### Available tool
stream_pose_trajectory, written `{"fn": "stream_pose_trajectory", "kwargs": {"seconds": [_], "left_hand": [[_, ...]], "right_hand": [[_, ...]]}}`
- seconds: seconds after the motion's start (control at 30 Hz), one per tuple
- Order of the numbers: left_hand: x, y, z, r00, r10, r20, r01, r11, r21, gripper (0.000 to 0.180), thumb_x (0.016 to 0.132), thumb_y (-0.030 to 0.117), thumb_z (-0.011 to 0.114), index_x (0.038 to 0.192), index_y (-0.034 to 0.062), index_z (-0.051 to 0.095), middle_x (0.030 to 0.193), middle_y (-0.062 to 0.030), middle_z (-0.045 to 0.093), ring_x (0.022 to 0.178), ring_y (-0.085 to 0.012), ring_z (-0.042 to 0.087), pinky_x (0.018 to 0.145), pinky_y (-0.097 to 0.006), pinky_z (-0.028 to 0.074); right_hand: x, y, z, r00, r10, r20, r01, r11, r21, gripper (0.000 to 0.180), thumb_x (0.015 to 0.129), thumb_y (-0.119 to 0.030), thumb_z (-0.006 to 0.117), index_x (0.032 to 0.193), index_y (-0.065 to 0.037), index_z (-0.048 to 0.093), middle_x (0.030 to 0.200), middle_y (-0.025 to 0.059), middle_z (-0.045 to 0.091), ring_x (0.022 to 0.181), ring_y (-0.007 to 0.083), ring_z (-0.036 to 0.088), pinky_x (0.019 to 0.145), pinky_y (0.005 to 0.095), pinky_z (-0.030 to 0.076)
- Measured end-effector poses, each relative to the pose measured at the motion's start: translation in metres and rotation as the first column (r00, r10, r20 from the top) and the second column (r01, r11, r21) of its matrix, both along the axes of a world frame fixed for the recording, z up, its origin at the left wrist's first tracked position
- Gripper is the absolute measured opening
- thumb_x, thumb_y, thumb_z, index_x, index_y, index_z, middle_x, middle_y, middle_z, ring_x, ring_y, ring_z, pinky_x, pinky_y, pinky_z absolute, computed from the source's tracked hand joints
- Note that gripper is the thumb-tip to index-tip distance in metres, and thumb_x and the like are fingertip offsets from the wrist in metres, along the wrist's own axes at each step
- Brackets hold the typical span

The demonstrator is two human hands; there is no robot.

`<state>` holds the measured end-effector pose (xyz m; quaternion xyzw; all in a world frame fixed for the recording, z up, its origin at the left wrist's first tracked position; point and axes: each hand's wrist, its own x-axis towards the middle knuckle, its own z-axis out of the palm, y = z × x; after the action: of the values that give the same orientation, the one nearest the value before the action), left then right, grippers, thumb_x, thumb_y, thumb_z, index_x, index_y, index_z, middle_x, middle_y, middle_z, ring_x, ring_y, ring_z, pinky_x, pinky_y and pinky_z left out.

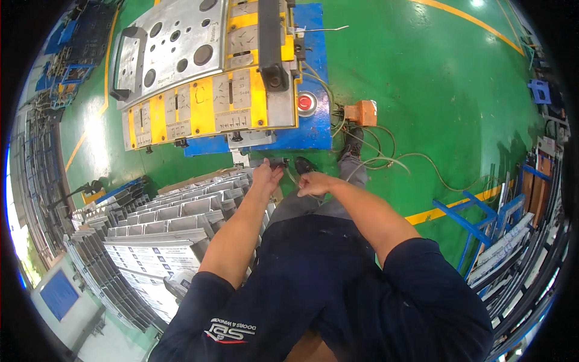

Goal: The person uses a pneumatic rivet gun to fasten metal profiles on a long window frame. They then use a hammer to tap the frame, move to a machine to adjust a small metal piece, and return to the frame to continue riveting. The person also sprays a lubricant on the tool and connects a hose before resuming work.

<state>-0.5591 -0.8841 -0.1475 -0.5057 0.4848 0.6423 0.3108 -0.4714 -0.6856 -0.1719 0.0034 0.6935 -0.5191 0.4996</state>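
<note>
My left hand (pixel 266 176) reaches below the front edge of the machine, its fingers against a short grey-and-black bar-like piece (pixel 277 161). What kind of piece it is does not show clearly. My right hand (pixel 315 184) is closed in front of my legs, thumb and fingers together; whatever they may hold is hidden. Just ahead of both hands stands the machine (pixel 199 102), with a silver top plate, yellow and grey stripes and a black handle bar (pixel 271 42). A thin pale strip or hose (pixel 292 175) shows between my hands.
Stacked aluminium profiles (pixel 175 223) stand close on my left. A red emergency button (pixel 306 103) sits on the machine's blue base (pixel 313 136). An orange foot pedal (pixel 362 113) and looping hoses (pixel 434 160) lie on the green floor near my feet. Blue racks (pixel 476 223) stand at right.
</note>
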Motion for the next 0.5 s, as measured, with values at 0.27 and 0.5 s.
{"fn": "stream_pose_trajectory", "kwargs": {"seconds": [0.27,0.5], "left_hand": [[0.001,0.02,0.016,0.997,0.033,-0.068,-0.028,0.997,0.071,0.042,0.11,0.028,0.041,0.143,0.002,0.034,0.14,-0.0216,0.041,0.12,-0.0429,0.054,0.102,-0.057,0.052],[-0.011,0.018,-0.032,0.997,0.074,-0.034,-0.073,0.997,0.037,0.045,0.11,0.036,0.04,0.139,0.0017,0.039,0.131,-0.0236,0.053,0.11,-0.0427,0.063,0.095,-0.057,0.056]], "right_hand": [[0.132,0.091,0.093,0.85,0.064,-0.522,0.285,0.778,0.56,0.015,0.08,-0.024,0.069,0.086,-0.01,0.068,0.089,0.0114,0.069,0.088,0.0335,0.067,0.079,0.0486,0.053],[0.158,0.175,0.139,0.806,0.308,-0.505,0.296,0.528,0.796,0.017,0.084,-0.03,0.069,0.091,-0.014,0.07,0.087,0.0091,0.069,0.098,0.031,0.066,0.084,0.0437,0.051]]}}
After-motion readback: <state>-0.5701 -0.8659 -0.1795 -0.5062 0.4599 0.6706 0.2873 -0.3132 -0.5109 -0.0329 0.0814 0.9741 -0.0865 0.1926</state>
